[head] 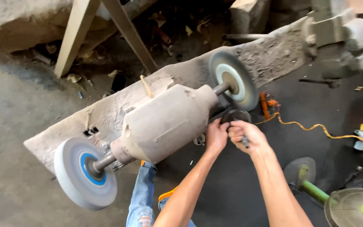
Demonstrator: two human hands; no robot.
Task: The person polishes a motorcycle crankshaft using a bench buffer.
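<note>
**Dark disc held at the spinning grinder wheel**

Both hands meet just below the right-hand wheel of the bench grinder. The left hand (216, 136) has its fingers curled and pressed together around one side of a small dark round metal disc (236, 115); the right hand (245, 135) is closed in a fist on what looks like a short dark handle or shaft under that disc. The disc sits just beside the blurred grey grinding wheel with a pale centre (233, 80); whether they touch I cannot tell. By my judgement the grinding is under way, with no finished edge visible yet.

The dusty beige double-ended grinder motor (164, 122) rests on a rough concrete slab (269, 54); its other grey wheel with a blue hub (85, 173) is at the near left. Beyond lie a dark floor, a yellow cable (316, 127), slanted wooden beams (74, 35) and rubble.
</note>
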